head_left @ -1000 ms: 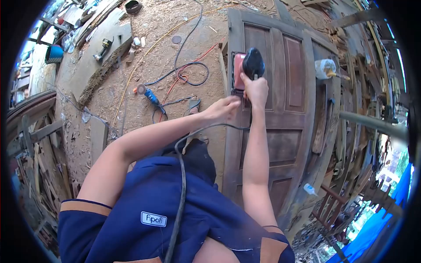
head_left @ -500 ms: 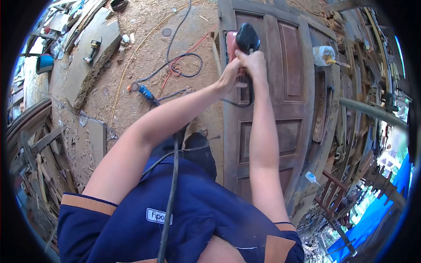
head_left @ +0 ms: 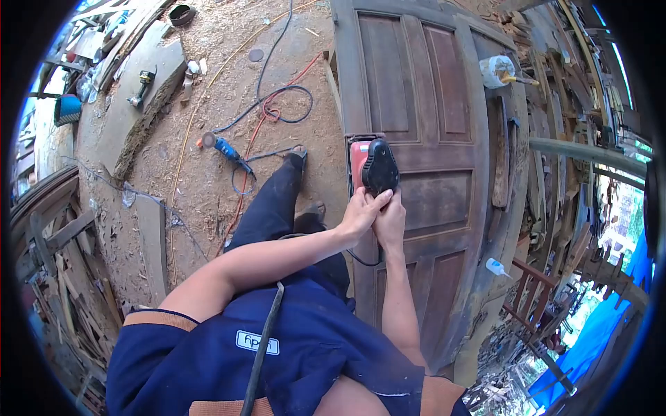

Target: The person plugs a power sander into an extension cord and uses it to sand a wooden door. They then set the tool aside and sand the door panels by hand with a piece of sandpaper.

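The sander (head_left: 373, 166) sits flat on the wooden door (head_left: 416, 125), straight ahead of both hands and just beyond the fingertips, over the door's left stile where a cross rail meets it. Its red body and black grip run lengthwise along the door, away from the person, so the tool's long axis lines up with the forearms. Both hands are closed around the near end of the black grip: the left hand (head_left: 359, 213) comes in from the side with its fingers wrapped over the top, and the right hand (head_left: 390, 220) lies just beside it, touching, reaching more directly up the door. Neither is clearly the nearer; they share the same hold. The sander's power cord (head_left: 262, 350) trails back under the wrists and down across the blue shirt. Off beyond the left hand, well apart on the sawdust floor, lies a blue power tool (head_left: 225, 148) among loose cables.
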